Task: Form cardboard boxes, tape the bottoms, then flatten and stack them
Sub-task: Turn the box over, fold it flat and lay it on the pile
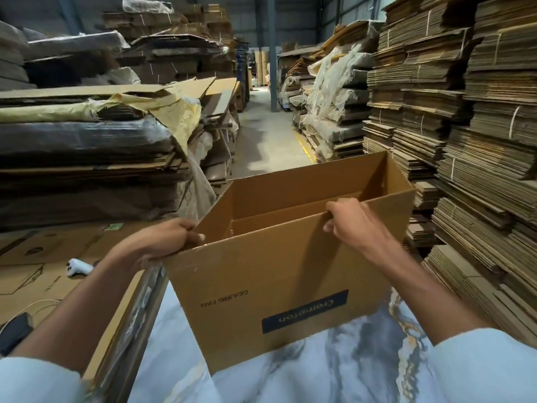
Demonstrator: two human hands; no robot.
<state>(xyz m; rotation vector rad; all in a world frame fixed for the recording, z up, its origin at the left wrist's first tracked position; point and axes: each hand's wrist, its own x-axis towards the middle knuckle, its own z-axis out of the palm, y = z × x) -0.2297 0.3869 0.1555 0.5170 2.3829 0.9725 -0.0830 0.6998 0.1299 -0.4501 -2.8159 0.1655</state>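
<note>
A brown cardboard box (261, 286) stands opened up in front of me, its open top facing up and its printing upside down on the near wall. My left hand (162, 242) grips the box's near left corner, fingers curled over the rim. My right hand (351, 222) grips the top edge of the near wall further right, with the thumb outside and the fingers inside. The inside of the box shows folded flaps at the bottom.
Flat printed cardboard sheets (52, 274) lie on a low stack at my left, with a white tape dispenser (78, 266) on top. Tall stacks of flattened cartons (465, 141) line the right side. Wrapped cardboard piles (87, 146) rise at the left. A concrete aisle (270, 135) runs ahead.
</note>
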